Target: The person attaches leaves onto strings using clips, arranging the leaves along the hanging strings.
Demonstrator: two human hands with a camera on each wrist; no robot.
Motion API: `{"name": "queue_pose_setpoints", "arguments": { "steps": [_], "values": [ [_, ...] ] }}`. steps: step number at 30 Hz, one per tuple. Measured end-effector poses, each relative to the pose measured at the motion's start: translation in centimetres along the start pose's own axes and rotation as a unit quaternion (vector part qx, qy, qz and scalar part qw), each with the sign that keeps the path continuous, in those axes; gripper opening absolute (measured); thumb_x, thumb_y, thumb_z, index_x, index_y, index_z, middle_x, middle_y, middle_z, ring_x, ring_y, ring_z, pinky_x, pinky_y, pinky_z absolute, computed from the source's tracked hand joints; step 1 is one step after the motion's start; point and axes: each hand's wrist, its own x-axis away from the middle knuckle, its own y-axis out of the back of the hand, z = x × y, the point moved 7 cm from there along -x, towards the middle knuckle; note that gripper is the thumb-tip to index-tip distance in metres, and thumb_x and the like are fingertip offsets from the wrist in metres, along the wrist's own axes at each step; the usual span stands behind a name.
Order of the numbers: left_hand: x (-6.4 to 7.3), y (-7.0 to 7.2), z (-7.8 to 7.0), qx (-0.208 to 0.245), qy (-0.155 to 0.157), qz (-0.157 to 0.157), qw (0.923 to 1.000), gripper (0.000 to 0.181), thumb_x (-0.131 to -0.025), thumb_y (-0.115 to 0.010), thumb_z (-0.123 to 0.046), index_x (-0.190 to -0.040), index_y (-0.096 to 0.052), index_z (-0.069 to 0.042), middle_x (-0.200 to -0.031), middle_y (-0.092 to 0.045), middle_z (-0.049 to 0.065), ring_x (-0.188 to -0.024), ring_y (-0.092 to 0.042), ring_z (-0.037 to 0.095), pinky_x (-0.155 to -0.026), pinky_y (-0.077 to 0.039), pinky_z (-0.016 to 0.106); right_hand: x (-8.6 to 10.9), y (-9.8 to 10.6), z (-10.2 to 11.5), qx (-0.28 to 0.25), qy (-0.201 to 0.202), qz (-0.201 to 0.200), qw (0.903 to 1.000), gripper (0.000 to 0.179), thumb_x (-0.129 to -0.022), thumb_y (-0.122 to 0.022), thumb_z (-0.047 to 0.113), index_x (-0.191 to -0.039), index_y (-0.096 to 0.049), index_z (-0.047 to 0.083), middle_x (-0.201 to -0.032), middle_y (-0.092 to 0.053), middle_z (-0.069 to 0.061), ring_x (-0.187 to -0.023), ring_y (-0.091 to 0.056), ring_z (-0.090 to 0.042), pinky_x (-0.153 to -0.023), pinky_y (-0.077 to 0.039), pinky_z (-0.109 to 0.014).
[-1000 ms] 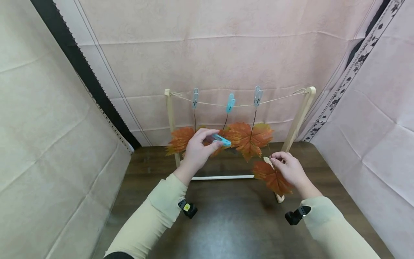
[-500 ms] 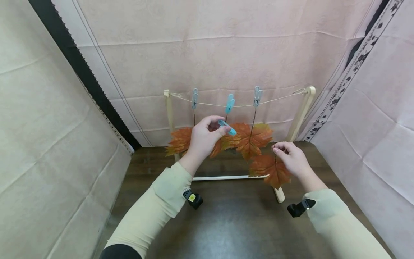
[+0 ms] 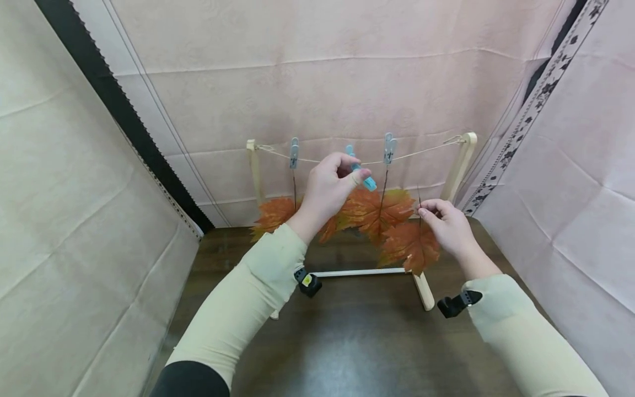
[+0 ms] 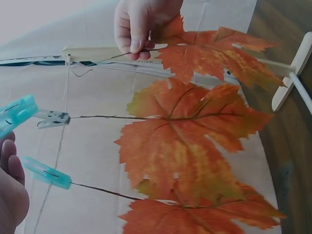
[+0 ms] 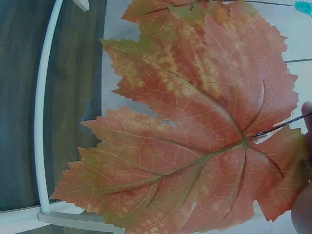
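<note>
My left hand [image 3: 331, 184] pinches a bright blue clothespin [image 3: 366, 180] just in front of the string [image 3: 421, 151]. In my right hand [image 3: 446, 226], thumb and fingers grip the thin dark stem of an orange maple leaf [image 3: 412, 245], which hangs below them with the stem tip pointing up. Along the string, a pale blue-grey clothespin [image 3: 389, 149] holds another orange leaf [image 4: 180, 126] by its stem. A blue clothespin [image 4: 48, 173] beside it holds a leaf [image 4: 195, 217] too. Farther left, a pale clothespin [image 3: 294, 153] carries a leaf [image 3: 275, 216] partly behind my left arm.
The string runs between two wooden posts, the left post [image 3: 254, 171] and the right post [image 3: 458, 168]. A white rod [image 3: 357, 272] joins them low down, near a wooden foot [image 3: 424, 292]. Pale cloth [image 3: 317, 99] surrounds the dark wooden table [image 3: 357, 342].
My left hand has risen and moved right with the clothespin, toward the string. The right hand has lifted the leaf higher, so its stem tip now stands closer to the string.
</note>
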Motion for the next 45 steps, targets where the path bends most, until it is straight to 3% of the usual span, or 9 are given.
{"name": "queue_pose_setpoints", "arguments": {
  "steps": [6, 12, 20, 24, 28, 34, 39, 45],
  "values": [
    [-1.7, 0.3, -0.4, -0.021, 0.000, -0.028, 0.9994, 0.035, -0.074, -0.059, -0.043, -0.094, -0.059, -0.014, -0.081, -0.053, -0.006, -0.070, -0.047, 0.008, -0.062, -0.041, 0.021, -0.5, 0.5, 0.2, 0.004, -0.004, -0.006, 1.0000, 0.030, -0.089, -0.046, 0.032, -0.101, -0.057, 0.006, -0.091, -0.052, -0.007, -0.076, -0.043, -0.017, -0.063, -0.035, -0.033],
    [-3.3, 0.2, -1.0, -0.043, 0.008, -0.029, 0.9986, 0.037, -0.075, -0.058, -0.044, -0.096, -0.058, -0.013, -0.081, -0.055, -0.007, -0.073, -0.050, 0.005, -0.065, -0.041, 0.019, -1.3, 0.6, 0.5, -0.001, -0.015, 0.001, 0.9999, 0.034, -0.090, -0.044, 0.035, -0.103, -0.055, 0.006, -0.094, -0.053, -0.008, -0.078, -0.043, -0.018, -0.065, -0.035, -0.034],
    [-5.3, -0.1, -1.8, -0.096, 0.019, -0.037, 0.9946, 0.040, -0.076, -0.057, -0.046, -0.100, -0.057, -0.013, -0.086, -0.054, -0.007, -0.080, -0.050, 0.004, -0.070, -0.038, 0.017, -2.9, 0.8, 1.1, -0.031, -0.019, -0.040, 0.9985, 0.031, -0.090, -0.045, 0.031, -0.101, -0.057, 0.005, -0.096, -0.059, -0.007, -0.077, -0.047, -0.011, -0.065, -0.036, -0.025],
    [-5.9, 0.0, -2.4, -0.153, 0.021, -0.037, 0.9873, 0.040, -0.077, -0.054, -0.049, -0.101, -0.058, -0.017, -0.085, -0.056, -0.010, -0.088, -0.045, 0.006, -0.080, -0.029, 0.021, -3.4, 0.4, 1.4, -0.041, -0.017, -0.038, 0.9983, 0.030, -0.090, -0.046, 0.030, -0.100, -0.057, 0.005, -0.096, -0.059, -0.008, -0.078, -0.048, -0.009, -0.066, -0.037, -0.023],
    [-6.5, -0.2, -3.0, -0.210, 0.014, -0.040, 0.9767, 0.039, -0.077, -0.051, -0.052, -0.100, -0.059, -0.021, -0.086, -0.058, -0.014, -0.094, -0.041, 0.007, -0.080, -0.024, 0.026, -3.8, 0.1, 1.7, -0.046, -0.018, -0.041, 0.9979, 0.030, -0.089, -0.046, 0.032, -0.100, -0.058, 0.006, -0.095, -0.059, -0.007, -0.081, -0.048, -0.008, -0.068, -0.037, -0.022],
    [-7.7, -1.6, -4.0, -0.269, 0.022, -0.019, 0.9628, 0.031, -0.077, -0.049, -0.054, -0.094, -0.060, -0.031, -0.085, -0.058, -0.022, -0.100, -0.038, 0.007, -0.081, -0.019, 0.031, -3.9, 0.2, 1.9, -0.057, -0.024, -0.051, 0.9968, 0.029, -0.089, -0.047, 0.030, -0.101, -0.058, 0.005, -0.096, -0.061, -0.008, -0.084, -0.050, -0.006, -0.070, -0.038, -0.019],
    [-8.8, -3.7, -4.6, -0.288, 0.050, 0.021, 0.9560, 0.030, -0.076, -0.049, -0.057, -0.095, -0.058, -0.035, -0.090, -0.056, -0.025, -0.107, -0.032, 0.004, -0.086, -0.014, 0.031, -3.8, 0.7, 1.8, -0.040, -0.037, -0.060, 0.9968, 0.033, -0.089, -0.046, 0.034, -0.102, -0.058, 0.006, -0.096, -0.060, -0.007, -0.082, -0.049, -0.009, -0.068, -0.037, -0.023],
    [-9.4, -6.5, -4.9, -0.335, 0.082, 0.087, 0.9347, 0.037, -0.077, -0.043, -0.059, -0.104, -0.054, -0.037, -0.101, -0.051, -0.026, -0.114, -0.024, 0.002, -0.091, -0.009, 0.032, -3.9, 1.6, 1.5, -0.011, -0.049, -0.077, 0.9958, 0.034, -0.089, -0.045, 0.035, -0.102, -0.059, 0.006, -0.094, -0.060, -0.007, -0.082, -0.049, -0.013, -0.071, -0.036, -0.027]
  ]
}}
